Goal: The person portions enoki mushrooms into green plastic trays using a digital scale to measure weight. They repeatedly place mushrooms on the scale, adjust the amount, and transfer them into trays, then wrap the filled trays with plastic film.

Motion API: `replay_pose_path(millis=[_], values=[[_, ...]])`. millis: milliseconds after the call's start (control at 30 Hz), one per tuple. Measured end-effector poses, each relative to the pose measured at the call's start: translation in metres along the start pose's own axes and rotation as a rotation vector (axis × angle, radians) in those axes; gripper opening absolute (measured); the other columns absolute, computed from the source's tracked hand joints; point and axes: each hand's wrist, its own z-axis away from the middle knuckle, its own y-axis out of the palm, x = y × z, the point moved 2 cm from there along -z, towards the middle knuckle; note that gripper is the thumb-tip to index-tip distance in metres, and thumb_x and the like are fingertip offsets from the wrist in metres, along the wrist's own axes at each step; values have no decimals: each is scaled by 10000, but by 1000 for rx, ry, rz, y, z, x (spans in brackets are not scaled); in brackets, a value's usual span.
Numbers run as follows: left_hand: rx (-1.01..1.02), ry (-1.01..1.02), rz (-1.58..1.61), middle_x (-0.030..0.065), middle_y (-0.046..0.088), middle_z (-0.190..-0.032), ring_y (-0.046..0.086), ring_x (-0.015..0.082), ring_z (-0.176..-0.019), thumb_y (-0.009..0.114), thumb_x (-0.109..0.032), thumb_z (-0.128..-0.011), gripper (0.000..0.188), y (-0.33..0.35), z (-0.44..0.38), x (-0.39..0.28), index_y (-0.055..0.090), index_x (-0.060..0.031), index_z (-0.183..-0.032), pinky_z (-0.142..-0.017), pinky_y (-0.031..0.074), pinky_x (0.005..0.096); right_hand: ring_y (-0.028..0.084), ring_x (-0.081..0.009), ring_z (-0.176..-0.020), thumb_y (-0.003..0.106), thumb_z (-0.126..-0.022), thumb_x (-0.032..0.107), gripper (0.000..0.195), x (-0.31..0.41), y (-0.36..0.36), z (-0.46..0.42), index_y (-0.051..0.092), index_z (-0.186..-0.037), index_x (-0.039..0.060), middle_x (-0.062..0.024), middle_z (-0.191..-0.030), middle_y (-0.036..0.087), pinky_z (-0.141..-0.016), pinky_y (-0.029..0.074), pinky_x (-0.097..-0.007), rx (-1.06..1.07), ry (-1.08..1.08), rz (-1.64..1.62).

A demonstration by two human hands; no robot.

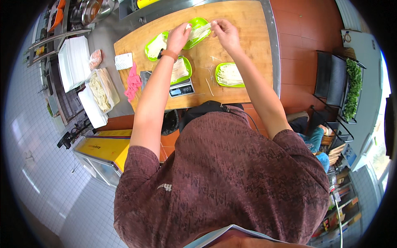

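Observation:
My right hand (228, 34) pinches the end of some thin white strands, which look like enoki mushrooms (200, 32), over the far green plate (187, 46). At that plate's left side is my left hand (179, 38), its fingers closed around a small white bit, probably of the same mushrooms. Another green plate of mushrooms (156, 46) lies left of my left wrist, partly covered by it. Closer to me, a filled green plate (188, 64) sits on a digital kitchen scale (182, 90). A further filled plate (230, 75) rests by my right forearm.
Loose strands (210, 86) are scattered over the wooden board (248, 18). Left of them lie a pink cloth (133, 83) and a white paper packet (123, 61). A white tub (100, 90) of pale food and stacked white trays (73, 62) stand farther left. A person's sleeve (314, 139) shows at right.

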Motion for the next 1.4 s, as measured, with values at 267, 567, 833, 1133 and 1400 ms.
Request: replay_pose_path(millis=[267, 567, 833, 1133, 1400], values=[[-25, 245, 264, 117, 717, -1430, 665, 279, -1334, 694, -343, -1088, 453, -25, 3, -34, 694, -83, -1459, -1135, 502, 403, 705, -87, -798, 759, -1090, 218, 279, 71, -31, 69, 732, -1228, -23, -51, -981, 784, -734, 591, -250, -111, -97, 0], [408, 60, 380, 131, 794, -1250, 760, 236, -1140, 754, -305, -1069, 398, -112, 147, -46, 739, -97, -1408, -999, 570, 370, 689, -78, -822, 676, -1100, 140, 162, 81, 71, 159, 714, -1207, 25, -54, -1034, 799, -709, 499, -233, 165, 89, -203], [9, 153, -29, 139, 760, -1064, 745, 385, -990, 775, -275, -990, 238, -98, 228, 37, 752, -88, -1134, -810, 592, 488, 719, -140, -824, 744, -1068, 230, 289, -5, 134, 176, 710, -1256, 14, -83, -1016, 779, -783, 588, -308, 280, 224, 123], [-167, 140, -265, 73, 692, -1113, 716, 312, -1038, 856, -393, -921, 381, -118, 248, 36, 757, -90, -1130, -832, 578, 450, 790, -373, -961, 760, -1014, 381, 447, -8, 105, 177, 688, -1327, 69, -160, -1016, 810, -857, 613, -487, 58, 189, 657], [-135, 359, -171, 68, 666, -1079, 648, 306, -1081, 827, -263, -917, 231, -93, 225, 38, 755, -99, -1062, -917, 522, 451, 790, -370, -952, 714, -1037, 333, 411, -30, 113, 178, 682, -1352, 71, -173, -1006, 804, -851, 605, -487, 159, 283, 622]])
